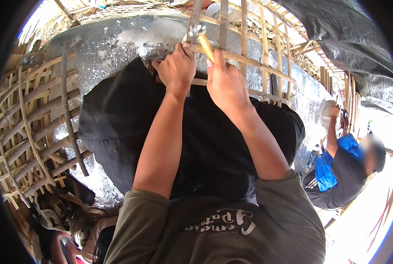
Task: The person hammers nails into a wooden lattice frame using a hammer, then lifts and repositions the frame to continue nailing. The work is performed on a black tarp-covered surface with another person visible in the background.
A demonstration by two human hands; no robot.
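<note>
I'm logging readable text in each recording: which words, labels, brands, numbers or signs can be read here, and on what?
Dark shirt: large pale lettering on the chest, upside down in this view; readable in part, but I won't copy its wording.
Same shirt: a smaller line of print, too small to read.
Hammer and bamboo slats: no lettering visible.
No other text can be made out.

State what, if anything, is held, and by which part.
The right hand grips the hammer by its yellow handle; the left hand is at the bamboo lattice, its hold unclear.
</note>
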